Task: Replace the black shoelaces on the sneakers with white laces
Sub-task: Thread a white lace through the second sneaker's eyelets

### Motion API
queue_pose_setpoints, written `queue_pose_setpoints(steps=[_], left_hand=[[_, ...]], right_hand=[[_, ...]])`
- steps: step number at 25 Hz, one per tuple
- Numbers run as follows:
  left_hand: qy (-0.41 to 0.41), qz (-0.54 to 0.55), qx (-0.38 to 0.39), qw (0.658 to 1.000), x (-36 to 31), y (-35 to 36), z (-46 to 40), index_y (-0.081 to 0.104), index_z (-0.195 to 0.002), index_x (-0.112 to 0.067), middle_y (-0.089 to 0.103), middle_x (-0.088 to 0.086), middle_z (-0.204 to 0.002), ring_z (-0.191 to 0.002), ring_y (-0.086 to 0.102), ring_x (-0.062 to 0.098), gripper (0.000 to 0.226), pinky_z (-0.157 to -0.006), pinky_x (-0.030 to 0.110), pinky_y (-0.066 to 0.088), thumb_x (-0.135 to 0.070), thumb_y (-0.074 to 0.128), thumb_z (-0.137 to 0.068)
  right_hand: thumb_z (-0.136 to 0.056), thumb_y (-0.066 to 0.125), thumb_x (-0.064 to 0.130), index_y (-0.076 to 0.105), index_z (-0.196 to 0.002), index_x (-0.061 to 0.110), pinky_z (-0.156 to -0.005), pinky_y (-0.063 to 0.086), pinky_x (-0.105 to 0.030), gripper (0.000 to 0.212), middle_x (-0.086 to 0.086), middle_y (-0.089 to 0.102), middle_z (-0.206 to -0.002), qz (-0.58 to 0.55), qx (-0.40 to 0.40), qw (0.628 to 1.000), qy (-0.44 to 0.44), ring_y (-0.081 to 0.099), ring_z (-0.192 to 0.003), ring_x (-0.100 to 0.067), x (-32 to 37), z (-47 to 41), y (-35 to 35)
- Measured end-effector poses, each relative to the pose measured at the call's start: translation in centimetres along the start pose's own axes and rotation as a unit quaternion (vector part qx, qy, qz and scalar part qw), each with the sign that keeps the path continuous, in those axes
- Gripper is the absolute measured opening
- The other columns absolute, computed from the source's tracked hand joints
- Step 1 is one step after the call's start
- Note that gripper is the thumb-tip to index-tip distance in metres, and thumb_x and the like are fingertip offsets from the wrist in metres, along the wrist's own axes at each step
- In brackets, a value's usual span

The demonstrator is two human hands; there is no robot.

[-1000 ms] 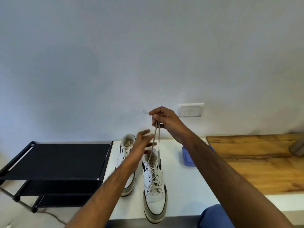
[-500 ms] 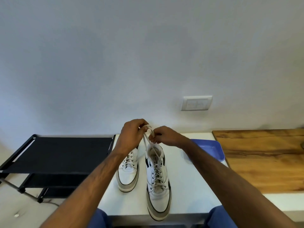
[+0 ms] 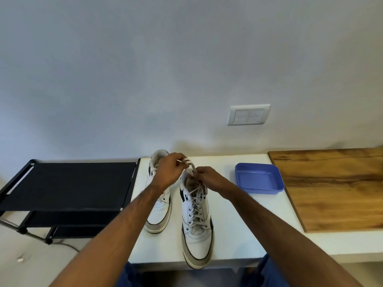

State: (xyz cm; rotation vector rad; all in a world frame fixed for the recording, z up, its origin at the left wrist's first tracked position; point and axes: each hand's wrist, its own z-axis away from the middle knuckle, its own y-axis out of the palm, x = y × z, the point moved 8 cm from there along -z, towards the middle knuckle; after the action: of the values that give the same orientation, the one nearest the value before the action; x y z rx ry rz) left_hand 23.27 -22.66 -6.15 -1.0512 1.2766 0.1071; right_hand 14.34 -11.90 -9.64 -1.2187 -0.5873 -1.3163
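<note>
Fig.: L hand (image 3: 170, 170) & R hand (image 3: 207, 177), lowered since 1 s ago, each pinch white lace (image 3: 191, 167) ends over near-right sneaker (image 3: 196, 220) collar; bow-tying prob. underway, lacing done.

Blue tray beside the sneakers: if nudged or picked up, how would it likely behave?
The blue tray looks like thin plastic and holds nothing visible, so it is probably light. Low and flat-bottomed, it seems unlikely to tip. On the smooth white table it would likely slide easily when pushed.
</note>
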Motion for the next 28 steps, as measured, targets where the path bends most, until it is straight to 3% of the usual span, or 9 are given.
queue_pose_setpoints(steps=[2,4,7,12,15,18,22,26,28], left_hand=[[0.087,-0.122,0.051,0.987,0.2,1.8,1.1,0.077,-0.102,-0.011,0.071,0.003,-0.103,-0.097,0.065,0.015,0.021,-0.083,0.030,0.050,-0.002,0.062,-0.090],[0.121,-0.153,0.093,0.976,0.2,2.8,1.8,0.074,-0.115,-0.009,0.067,0.005,-0.115,-0.107,0.062,0.016,0.027,-0.092,0.026,0.046,-0.008,0.058,-0.093],[0.135,-0.146,0.139,0.970,-0.1,3.3,2.0,0.067,-0.129,-0.013,0.065,0.000,-0.122,-0.111,0.058,0.009,0.038,-0.094,0.019,0.042,-0.020,0.051,-0.096],[0.180,-0.179,0.018,0.967,0.9,2.2,2.3,0.068,-0.115,-0.016,0.061,-0.003,-0.106,-0.095,0.055,0.010,0.020,-0.083,0.022,0.046,-0.013,0.062,-0.096],[0.126,-0.247,0.057,0.959,2.5,3.0,2.3,0.070,-0.103,-0.015,0.065,0.002,-0.094,-0.090,0.060,0.020,0.013,-0.079,0.036,0.049,-0.022,0.065,-0.095],[0.094,-0.300,0.103,0.944,3.3,4.1,2.6,0.071,-0.105,-0.011,0.069,0.008,-0.092,-0.091,0.064,0.028,0.021,-0.079,0.041,0.049,-0.022,0.054,-0.100],[0.072,-0.241,0.026,0.967,2.5,3.0,3.0,0.071,-0.104,-0.015,0.067,0.002,-0.091,-0.087,0.061,0.022,0.024,-0.078,0.042,0.049,-0.026,0.049,-0.101],[0.045,-0.265,0.046,0.962,0.6,5.6,3.3,0.067,-0.092,-0.030,0.058,-0.019,-0.090,-0.087,0.056,0.011,0.027,-0.081,0.037,0.034,-0.050,0.050,-0.098],[-0.004,-0.287,0.072,0.955,0.3,7.3,2.8,0.063,-0.099,-0.026,0.060,-0.014,-0.097,-0.095,0.058,0.014,0.034,-0.090,0.040,0.030,-0.058,0.052,-0.095]], right_hand=[[-0.107,0.040,0.021,0.066,-0.106,0.011,-0.070,0.040,-0.025,0.027,0.004,0.061,-0.086,0.143,0.008,0.990,0.003,0.057,-0.082,-0.016,-0.1,-0.5,0.6],[-0.108,0.036,0.019,0.061,-0.121,0.005,-0.067,0.036,-0.026,0.032,0.003,0.058,-0.086,0.243,0.018,0.970,0.000,0.060,-0.091,-0.025,-0.3,-1.2,1.2],[-0.104,0.046,0.015,0.066,-0.108,-0.004,-0.056,0.035,-0.027,0.028,-0.009,0.065,-0.087,0.310,-0.021,0.950,0.034,0.061,-0.085,-0.029,-1.1,-2.3,0.4],[-0.091,0.063,0.015,0.065,-0.099,0.008,-0.067,0.047,-0.031,0.011,-0.006,0.060,-0.089,0.374,-0.074,0.922,0.059,0.062,-0.081,-0.029,-0.8,-2.3,-0.7],[-0.092,0.064,0.013,0.066,-0.104,0.010,-0.067,0.047,-0.029,0.013,-0.007,0.066,-0.095,0.399,-0.070,0.914,0.035,0.064,-0.085,-0.025,0.2,-2.4,0.1],[-0.091,0.062,0.012,0.072,-0.096,0.006,-0.055,0.042,-0.013,0.012,-0.002,0.068,-0.081,0.317,-0.012,0.948,0.016,0.061,-0.070,-0.015,0.2,-3.0,0.6],[-0.085,0.052,-0.001,0.074,-0.093,0.014,-0.070,0.057,-0.030,0.028,-0.004,0.071,-0.094,0.197,-0.074,0.977,-0.011,0.071,-0.084,-0.023,1.3,-2.8,-3.4],[-0.085,0.042,-0.010,0.073,-0.099,0.013,-0.076,0.049,-0.026,0.040,0.000,0.070,-0.099,0.251,-0.082,0.959,-0.101,0.065,-0.096,-0.019,3.4,-3.9,-5.0],[-0.086,0.042,-0.011,0.070,-0.113,0.013,-0.088,0.047,-0.030,0.045,-0.004,0.069,-0.113,0.326,-0.043,0.934,-0.140,0.061,-0.108,-0.020,4.5,-5.4,-3.6]])
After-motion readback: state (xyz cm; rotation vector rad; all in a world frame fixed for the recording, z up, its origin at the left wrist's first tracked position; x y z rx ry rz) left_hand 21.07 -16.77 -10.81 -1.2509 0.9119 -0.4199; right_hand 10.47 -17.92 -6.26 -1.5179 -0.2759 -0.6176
